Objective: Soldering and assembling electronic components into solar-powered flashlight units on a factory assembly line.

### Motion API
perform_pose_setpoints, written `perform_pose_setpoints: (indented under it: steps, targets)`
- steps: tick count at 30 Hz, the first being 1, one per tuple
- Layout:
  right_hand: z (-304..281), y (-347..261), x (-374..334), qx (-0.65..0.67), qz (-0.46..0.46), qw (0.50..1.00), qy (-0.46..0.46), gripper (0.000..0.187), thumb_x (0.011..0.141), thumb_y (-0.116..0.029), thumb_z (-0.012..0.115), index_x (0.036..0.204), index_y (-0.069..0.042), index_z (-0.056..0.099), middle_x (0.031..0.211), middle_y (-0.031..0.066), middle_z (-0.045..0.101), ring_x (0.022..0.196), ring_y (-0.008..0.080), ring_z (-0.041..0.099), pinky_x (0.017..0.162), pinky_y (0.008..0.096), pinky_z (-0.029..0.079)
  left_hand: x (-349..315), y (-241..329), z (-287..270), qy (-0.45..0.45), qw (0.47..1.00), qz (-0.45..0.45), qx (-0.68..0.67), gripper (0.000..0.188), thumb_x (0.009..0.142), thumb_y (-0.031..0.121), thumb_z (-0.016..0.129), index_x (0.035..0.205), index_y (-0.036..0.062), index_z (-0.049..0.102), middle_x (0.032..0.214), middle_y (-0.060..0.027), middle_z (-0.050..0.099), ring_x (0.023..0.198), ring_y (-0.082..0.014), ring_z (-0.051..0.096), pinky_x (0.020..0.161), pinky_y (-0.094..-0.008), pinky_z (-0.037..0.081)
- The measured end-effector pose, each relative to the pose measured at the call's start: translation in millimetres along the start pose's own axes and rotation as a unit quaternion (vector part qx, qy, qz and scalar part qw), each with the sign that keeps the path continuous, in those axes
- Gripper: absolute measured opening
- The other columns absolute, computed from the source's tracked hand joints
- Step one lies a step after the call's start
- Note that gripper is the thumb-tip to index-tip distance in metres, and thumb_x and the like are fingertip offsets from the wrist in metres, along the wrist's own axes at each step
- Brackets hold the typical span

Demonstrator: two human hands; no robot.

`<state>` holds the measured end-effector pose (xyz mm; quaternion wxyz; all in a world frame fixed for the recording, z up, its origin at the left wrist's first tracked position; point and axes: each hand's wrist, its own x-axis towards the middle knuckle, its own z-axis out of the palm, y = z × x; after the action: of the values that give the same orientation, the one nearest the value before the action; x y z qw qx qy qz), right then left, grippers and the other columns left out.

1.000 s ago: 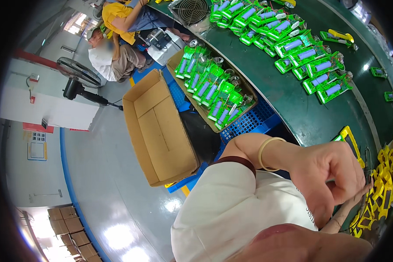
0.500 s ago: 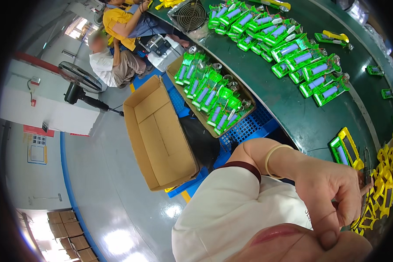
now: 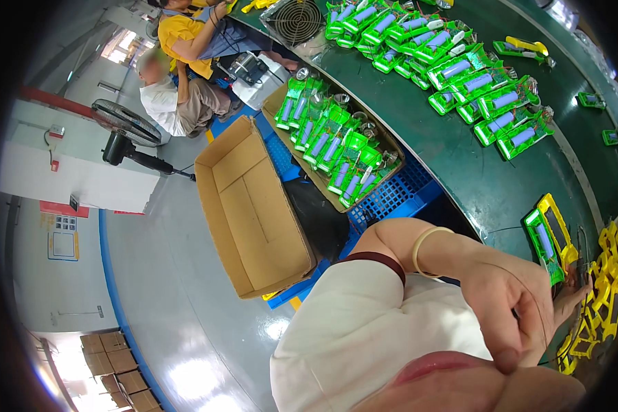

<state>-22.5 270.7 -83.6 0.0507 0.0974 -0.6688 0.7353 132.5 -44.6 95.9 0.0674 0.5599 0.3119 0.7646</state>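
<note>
My left hand (image 3: 511, 305), with a pale bangle on its wrist, is raised close in front of my body. Its fingers are curled and pressed together in a pinch, and a thin dark strand crosses them. Behind it my right hand (image 3: 568, 302) shows only in part, its fingertips closed around a small dark part beside the work. Next to those fingertips lies a green plastic housing (image 3: 534, 221) with a violet cylindrical battery (image 3: 544, 240). A yellow frame (image 3: 555, 216) lies against that housing, over the green table.
Rows of green battery housings (image 3: 477, 84) cover the green table (image 3: 419, 144). More fill a carton (image 3: 391, 180) beside an open cardboard box (image 3: 237, 226). Yellow frames (image 3: 601, 309) are heaped at right. A floor fan (image 3: 127, 123) and two people (image 3: 185, 38) are farther off.
My left hand has shifted slightly left and up, fingers still pinched. More of my right hand shows behind it, beside the yellow frame. The view has tilted a little.
</note>
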Motion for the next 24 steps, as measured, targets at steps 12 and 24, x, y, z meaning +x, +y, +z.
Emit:
perform_pose_setpoints:
  steps: [12, 24]
  targets:
    - [-4.3, -3.3, 6.4, -0.010, 0.014, 1.000, -0.006, 0.053, 0.090, -0.050, 0.030, 0.118, -0.005, 0.039, 0.090, 0.0096, 0.057, 0.074, 0.0133, 0.048, 0.070, 0.0245, 0.036, -41.2, 7.7, 15.1, -0.133, 0.986, 0.092, -0.045, 0.025, 0.066, 0.023, 0.075, 0.066, 0.0051, 0.059, 0.057, -0.0006, 0.047, 0.049, -0.0129, 0.043, 0.044, -0.0264, 0.033]
    - [1.7, -31.9, -10.1, -0.031, 0.067, 0.997, -0.016, 0.051, 0.092, -0.046, 0.028, 0.111, -0.002, 0.045, 0.102, 0.0141, 0.057, 0.090, 0.0224, 0.055, 0.079, 0.0309, 0.041, -43.3, 47.1, 25.3, -0.149, 0.933, 0.253, -0.209, 0.031, 0.084, 0.032, 0.057, 0.078, 0.0016, 0.057, 0.079, -0.0099, 0.052, 0.070, -0.0253, 0.055, 0.057, -0.0332, 0.047]
